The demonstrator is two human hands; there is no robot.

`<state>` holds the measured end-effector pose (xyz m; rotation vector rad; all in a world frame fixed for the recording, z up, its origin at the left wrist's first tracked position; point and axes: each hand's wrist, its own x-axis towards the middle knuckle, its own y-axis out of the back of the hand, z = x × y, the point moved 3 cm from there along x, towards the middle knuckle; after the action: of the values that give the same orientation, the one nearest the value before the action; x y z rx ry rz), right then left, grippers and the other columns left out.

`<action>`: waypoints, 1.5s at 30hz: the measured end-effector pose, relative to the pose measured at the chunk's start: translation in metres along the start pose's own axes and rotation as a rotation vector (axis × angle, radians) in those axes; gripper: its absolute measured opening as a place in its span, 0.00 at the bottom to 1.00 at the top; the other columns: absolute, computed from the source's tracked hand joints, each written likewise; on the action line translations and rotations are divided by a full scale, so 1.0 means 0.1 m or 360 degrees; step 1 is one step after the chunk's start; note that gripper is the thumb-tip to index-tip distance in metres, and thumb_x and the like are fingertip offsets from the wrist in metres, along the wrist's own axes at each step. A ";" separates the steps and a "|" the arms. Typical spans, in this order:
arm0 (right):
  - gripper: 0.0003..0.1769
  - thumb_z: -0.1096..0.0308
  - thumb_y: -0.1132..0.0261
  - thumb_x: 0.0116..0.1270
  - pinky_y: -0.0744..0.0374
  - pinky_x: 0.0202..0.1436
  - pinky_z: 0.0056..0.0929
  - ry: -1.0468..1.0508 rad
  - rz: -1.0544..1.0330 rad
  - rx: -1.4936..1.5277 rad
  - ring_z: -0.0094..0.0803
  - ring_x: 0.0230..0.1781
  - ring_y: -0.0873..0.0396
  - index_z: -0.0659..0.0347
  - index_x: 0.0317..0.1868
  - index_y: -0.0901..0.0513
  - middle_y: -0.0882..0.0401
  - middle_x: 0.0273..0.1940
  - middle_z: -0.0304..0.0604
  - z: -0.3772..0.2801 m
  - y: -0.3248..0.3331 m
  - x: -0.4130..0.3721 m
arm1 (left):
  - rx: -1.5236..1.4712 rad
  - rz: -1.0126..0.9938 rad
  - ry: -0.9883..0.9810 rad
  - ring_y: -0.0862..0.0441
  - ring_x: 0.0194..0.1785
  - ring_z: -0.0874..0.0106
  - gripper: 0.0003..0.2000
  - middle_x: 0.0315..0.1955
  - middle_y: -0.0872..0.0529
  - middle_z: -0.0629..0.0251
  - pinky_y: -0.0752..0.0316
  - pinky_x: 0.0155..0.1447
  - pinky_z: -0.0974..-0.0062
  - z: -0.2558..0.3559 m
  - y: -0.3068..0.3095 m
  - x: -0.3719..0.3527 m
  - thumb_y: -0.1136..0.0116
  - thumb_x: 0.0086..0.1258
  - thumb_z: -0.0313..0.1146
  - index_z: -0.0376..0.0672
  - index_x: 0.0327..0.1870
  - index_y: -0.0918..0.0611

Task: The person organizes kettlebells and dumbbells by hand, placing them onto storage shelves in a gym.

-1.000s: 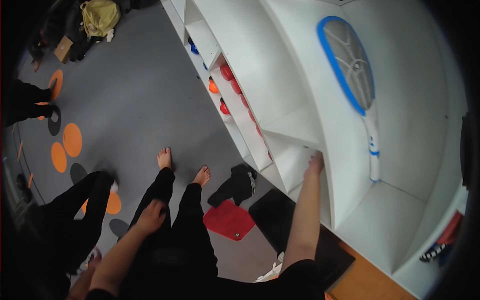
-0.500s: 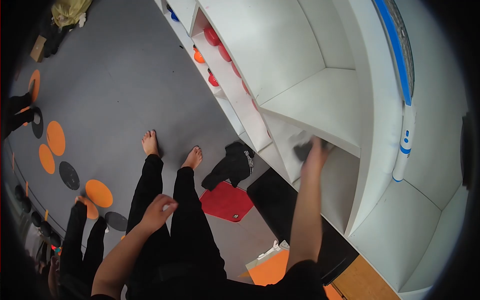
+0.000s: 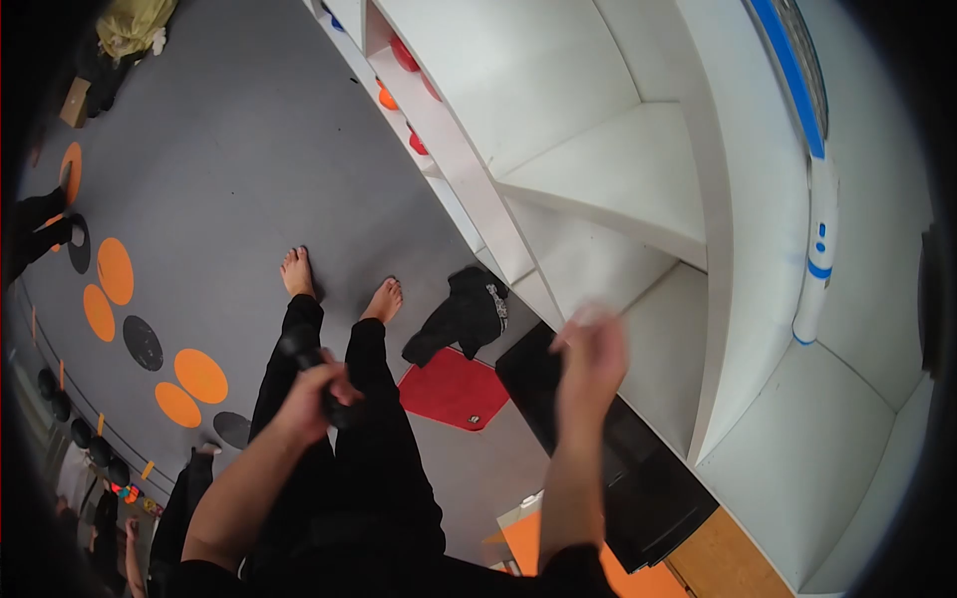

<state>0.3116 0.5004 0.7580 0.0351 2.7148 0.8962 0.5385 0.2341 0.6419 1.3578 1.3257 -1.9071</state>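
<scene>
My left hand is closed around the handle of a black dumbbell, held over my legs. One of the dumbbell's rounded ends shows above the fingers and the other below. Blurred by motion, my right hand is raised in front of the lower compartment of the white shelf unit. No object shows in that hand, and its fingers are too smeared to read. Just behind it lies a black flat slab or mat.
Red round weights and an orange kettlebell sit in the shelf's far compartments. Dark clothing lies by a red mat. Orange discs and black ones dot the grey floor, with other people's legs at left.
My right hand, earlier inside the shelf compartment with a dark blurred object, has drawn back out. A black dumbbell now shows in my left hand, where none was visible before.
</scene>
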 end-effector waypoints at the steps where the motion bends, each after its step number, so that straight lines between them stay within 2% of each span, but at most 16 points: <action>1: 0.20 0.65 0.35 0.74 0.26 0.42 0.22 0.0069 0.0145 0.0025 0.20 0.39 0.23 0.64 0.62 0.22 0.19 0.40 0.36 0.03 0.05 0.48 | 0.0130 0.0043 -0.0078 0.22 0.23 0.71 0.09 0.18 0.24 0.69 0.21 0.40 0.68 0.10 0.22 -0.01 0.37 0.70 0.31 0.47 0.36 0.28; 2: 0.25 0.60 0.36 0.74 0.27 0.44 0.23 -0.0100 0.0111 -0.0002 0.21 0.42 0.23 0.64 0.66 0.24 0.19 0.42 0.36 0.01 0.08 0.95 | 0.0261 0.0092 -0.0153 0.23 0.23 0.72 0.09 0.19 0.24 0.68 0.22 0.39 0.67 0.21 0.44 -0.01 0.37 0.70 0.30 0.47 0.36 0.29; 4: 0.23 0.62 0.35 0.72 0.22 0.44 0.26 -0.0237 0.0473 0.0390 0.26 0.39 0.22 0.63 0.62 0.24 0.22 0.38 0.36 -0.04 -0.14 1.73 | 0.0614 0.0279 -0.0281 0.23 0.23 0.71 0.09 0.20 0.23 0.67 0.23 0.40 0.66 0.39 0.79 -0.15 0.37 0.69 0.30 0.46 0.36 0.28; 7: 0.21 0.63 0.35 0.71 0.21 0.42 0.27 -0.0292 0.0544 0.0662 0.27 0.37 0.22 0.62 0.60 0.24 0.22 0.38 0.37 0.09 -0.30 2.55 | 0.0867 0.0576 -0.0420 0.21 0.26 0.70 0.09 0.22 0.22 0.65 0.24 0.39 0.69 0.48 1.44 -0.51 0.35 0.67 0.31 0.45 0.37 0.27; 13: 0.17 0.65 0.34 0.71 0.20 0.39 0.30 -0.0256 0.0397 0.0880 0.28 0.34 0.22 0.61 0.56 0.24 0.23 0.36 0.38 0.19 -0.28 2.50 | 0.1068 0.1083 -0.0535 0.20 0.26 0.73 0.08 0.22 0.21 0.70 0.24 0.37 0.71 0.47 2.49 -1.49 0.32 0.66 0.30 0.46 0.36 0.23; 17: 0.15 0.66 0.34 0.70 0.19 0.36 0.31 -0.0385 0.0052 0.1206 0.29 0.32 0.22 0.60 0.53 0.23 0.24 0.35 0.39 0.36 -0.12 1.22 | 0.1002 0.0966 -0.0635 0.22 0.22 0.75 0.10 0.20 0.22 0.71 0.26 0.29 0.74 0.63 1.82 -2.10 0.29 0.68 0.33 0.44 0.36 0.22; 19: 0.05 0.71 0.35 0.68 0.21 0.30 0.33 -0.0650 -0.0033 0.1354 0.31 0.25 0.24 0.58 0.39 0.24 0.24 0.28 0.39 -0.10 0.03 0.17 | 0.1110 0.0687 -0.0685 0.22 0.22 0.75 0.10 0.21 0.20 0.70 0.25 0.30 0.73 0.81 1.44 -2.16 0.30 0.68 0.33 0.42 0.36 0.21; 21: 0.10 0.72 0.32 0.66 0.27 0.30 0.28 -0.0680 -0.0139 0.1164 0.28 0.23 0.24 0.57 0.29 0.25 0.23 0.25 0.38 -0.27 0.17 -0.67 | 0.1135 0.0593 -0.0783 0.18 0.26 0.73 0.06 0.24 0.16 0.67 0.21 0.36 0.71 1.06 0.77 -2.20 0.32 0.69 0.30 0.39 0.35 0.18; 23: 0.07 0.72 0.28 0.64 0.26 0.31 0.27 -0.0718 -0.0363 0.1182 0.27 0.21 0.24 0.58 0.35 0.21 0.24 0.22 0.36 -0.77 0.34 -1.42 | 0.1352 0.0217 -0.0867 0.16 0.27 0.72 0.07 0.25 0.14 0.64 0.20 0.39 0.70 1.28 -0.10 -2.32 0.32 0.69 0.30 0.38 0.35 0.18; 28: 0.09 0.71 0.25 0.64 0.27 0.31 0.24 -0.0605 -0.0090 0.1338 0.23 0.23 0.23 0.60 0.36 0.19 0.22 0.27 0.34 -1.47 0.63 -2.41 | 0.1802 -0.0586 -0.0902 0.14 0.30 0.75 0.09 0.25 0.14 0.66 0.20 0.39 0.74 1.24 -1.58 -2.55 0.28 0.68 0.30 0.36 0.33 0.18; 30: 0.12 0.65 0.23 0.64 0.24 0.35 0.26 -0.0450 -0.0009 0.0941 0.24 0.28 0.20 0.62 0.36 0.17 0.18 0.32 0.36 -1.74 0.81 -2.76 | 0.1898 -0.0771 -0.0817 0.14 0.31 0.75 0.09 0.25 0.15 0.67 0.20 0.40 0.74 1.16 -1.78 -2.65 0.29 0.69 0.29 0.37 0.34 0.19; 31: 0.12 0.65 0.23 0.64 0.24 0.35 0.26 -0.0459 0.0168 0.1011 0.24 0.28 0.20 0.62 0.36 0.17 0.18 0.32 0.36 -1.72 0.88 -2.94 | 0.1872 -0.0857 -0.0777 0.14 0.31 0.74 0.09 0.26 0.15 0.67 0.20 0.40 0.73 1.08 -1.91 -2.65 0.29 0.69 0.29 0.37 0.34 0.20; 34: 0.16 0.61 0.22 0.63 0.20 0.46 0.34 -0.0134 0.0647 0.0693 0.33 0.38 0.15 0.65 0.39 0.16 0.14 0.34 0.43 -1.67 0.92 -3.58 | 0.2125 -0.1017 -0.0736 0.15 0.30 0.74 0.09 0.25 0.16 0.66 0.22 0.39 0.73 0.86 -1.95 -2.59 0.30 0.71 0.29 0.38 0.36 0.21; 37: 0.14 0.63 0.22 0.63 0.21 0.42 0.30 -0.0237 0.0913 0.0673 0.25 0.34 0.21 0.62 0.35 0.18 0.17 0.32 0.39 -1.45 0.92 -4.22 | 0.2395 -0.1077 -0.0652 0.20 0.25 0.75 0.09 0.21 0.19 0.67 0.26 0.34 0.75 0.74 -1.74 -2.39 0.30 0.70 0.29 0.40 0.34 0.22; 42: 0.15 0.64 0.21 0.61 0.22 0.39 0.32 -0.0462 0.1546 0.0818 0.25 0.31 0.23 0.63 0.34 0.19 0.18 0.29 0.38 -0.90 0.82 -5.45 | 0.2654 -0.0781 -0.0493 0.23 0.19 0.72 0.09 0.18 0.22 0.67 0.28 0.27 0.72 0.81 -0.94 -1.74 0.34 0.68 0.28 0.41 0.30 0.23; 45: 0.15 0.64 0.22 0.61 0.22 0.37 0.31 -0.0704 0.1755 0.0997 0.24 0.30 0.24 0.63 0.32 0.20 0.18 0.28 0.37 -0.71 0.83 -6.18 | 0.3064 -0.0697 -0.0670 0.23 0.17 0.71 0.09 0.16 0.23 0.66 0.29 0.24 0.71 0.84 -0.65 -1.55 0.34 0.66 0.28 0.41 0.27 0.24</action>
<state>0.8799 0.4584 1.0201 1.7156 2.2841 0.1143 0.5137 0.1632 0.8138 0.9302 -1.0058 -3.5369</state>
